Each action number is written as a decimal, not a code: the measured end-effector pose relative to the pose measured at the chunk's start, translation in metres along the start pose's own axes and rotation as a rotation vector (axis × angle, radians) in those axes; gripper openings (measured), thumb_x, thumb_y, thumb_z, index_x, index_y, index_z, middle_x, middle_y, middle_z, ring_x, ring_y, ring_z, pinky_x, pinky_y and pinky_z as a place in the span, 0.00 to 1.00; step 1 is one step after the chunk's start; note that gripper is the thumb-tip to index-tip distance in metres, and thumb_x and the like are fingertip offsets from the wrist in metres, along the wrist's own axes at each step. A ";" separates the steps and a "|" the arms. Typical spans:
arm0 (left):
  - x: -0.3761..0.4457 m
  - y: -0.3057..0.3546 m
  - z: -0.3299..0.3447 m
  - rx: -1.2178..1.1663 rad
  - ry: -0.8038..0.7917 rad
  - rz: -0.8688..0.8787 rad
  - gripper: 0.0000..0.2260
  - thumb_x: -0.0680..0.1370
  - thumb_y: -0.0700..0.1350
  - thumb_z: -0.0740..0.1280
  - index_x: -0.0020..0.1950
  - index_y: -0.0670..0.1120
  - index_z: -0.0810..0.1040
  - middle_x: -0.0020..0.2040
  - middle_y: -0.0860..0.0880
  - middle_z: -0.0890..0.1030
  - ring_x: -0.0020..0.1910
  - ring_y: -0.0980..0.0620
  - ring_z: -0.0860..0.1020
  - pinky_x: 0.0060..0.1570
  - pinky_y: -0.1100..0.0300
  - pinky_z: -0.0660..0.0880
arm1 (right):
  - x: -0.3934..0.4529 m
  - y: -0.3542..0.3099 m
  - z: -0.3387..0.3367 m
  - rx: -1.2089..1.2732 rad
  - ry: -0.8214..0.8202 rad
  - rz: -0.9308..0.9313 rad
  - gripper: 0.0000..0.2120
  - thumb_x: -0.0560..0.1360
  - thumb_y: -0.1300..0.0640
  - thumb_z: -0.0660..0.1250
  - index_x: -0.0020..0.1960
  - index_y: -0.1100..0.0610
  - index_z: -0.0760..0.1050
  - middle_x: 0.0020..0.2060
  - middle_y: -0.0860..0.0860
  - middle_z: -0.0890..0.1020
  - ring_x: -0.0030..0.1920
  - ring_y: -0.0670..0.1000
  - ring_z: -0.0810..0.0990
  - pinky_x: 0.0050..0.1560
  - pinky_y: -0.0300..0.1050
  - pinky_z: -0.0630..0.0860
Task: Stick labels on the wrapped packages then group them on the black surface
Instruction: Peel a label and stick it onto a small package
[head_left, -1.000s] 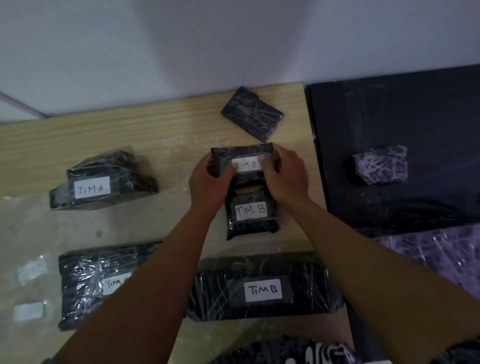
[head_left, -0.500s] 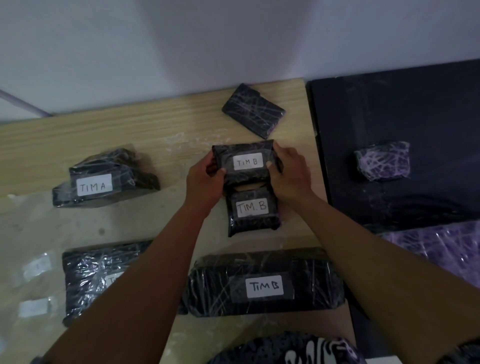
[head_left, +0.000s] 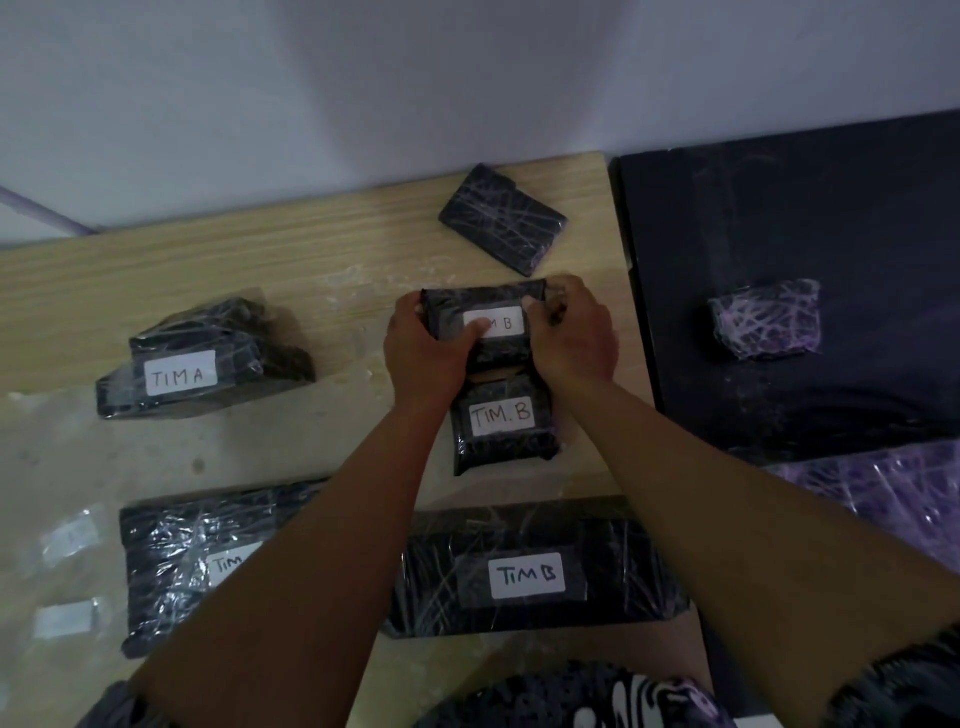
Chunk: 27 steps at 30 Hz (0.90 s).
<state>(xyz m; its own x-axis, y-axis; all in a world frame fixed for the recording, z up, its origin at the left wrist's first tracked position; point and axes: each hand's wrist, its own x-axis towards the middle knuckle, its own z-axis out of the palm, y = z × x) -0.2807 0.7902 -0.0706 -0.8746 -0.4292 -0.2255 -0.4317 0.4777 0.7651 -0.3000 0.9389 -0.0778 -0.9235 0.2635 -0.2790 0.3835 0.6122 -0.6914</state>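
A small black wrapped package lies at the middle of the wooden table, bearing a white label that reads TIM B. My left hand grips its left end, thumb pressed on the label. My right hand grips its right end, thumb at the label's right edge. Just in front lies a second package labelled TIM.B. An unlabelled package lies behind them. The black surface at the right carries a small purple-wrapped package.
A TIM A package sits at the left. Two long labelled packages lie near the front edge. Loose white labels rest on clear film at the far left. A large purple-wrapped package lies at the right front.
My left thumb has slid back onto the label of the held package, covering its first letters. The package and my right hand have stayed nearly in place.
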 end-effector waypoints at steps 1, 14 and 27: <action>0.001 0.000 -0.001 -0.003 -0.006 -0.007 0.27 0.67 0.52 0.79 0.62 0.46 0.75 0.56 0.48 0.81 0.52 0.52 0.79 0.50 0.62 0.74 | 0.000 0.002 0.000 -0.016 0.004 -0.020 0.06 0.78 0.45 0.64 0.53 0.43 0.73 0.47 0.44 0.80 0.51 0.51 0.77 0.54 0.54 0.75; 0.002 -0.012 -0.008 0.266 0.028 0.162 0.31 0.72 0.57 0.73 0.73 0.51 0.70 0.61 0.42 0.69 0.58 0.45 0.72 0.57 0.55 0.72 | -0.003 0.010 0.001 -0.052 0.048 -0.069 0.07 0.79 0.50 0.62 0.55 0.51 0.71 0.54 0.50 0.74 0.48 0.53 0.75 0.45 0.49 0.69; -0.006 -0.005 -0.006 0.320 0.080 0.202 0.13 0.74 0.57 0.71 0.49 0.48 0.82 0.54 0.49 0.75 0.49 0.50 0.77 0.43 0.57 0.75 | -0.013 -0.001 -0.006 -0.332 0.148 -0.192 0.12 0.78 0.50 0.66 0.46 0.57 0.82 0.54 0.51 0.75 0.48 0.54 0.75 0.42 0.45 0.68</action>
<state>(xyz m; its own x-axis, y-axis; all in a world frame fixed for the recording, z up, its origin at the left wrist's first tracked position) -0.2723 0.7861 -0.0697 -0.9346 -0.3543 -0.0320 -0.3105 0.7687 0.5592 -0.2886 0.9390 -0.0692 -0.9762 0.2112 -0.0501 0.2101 0.8617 -0.4619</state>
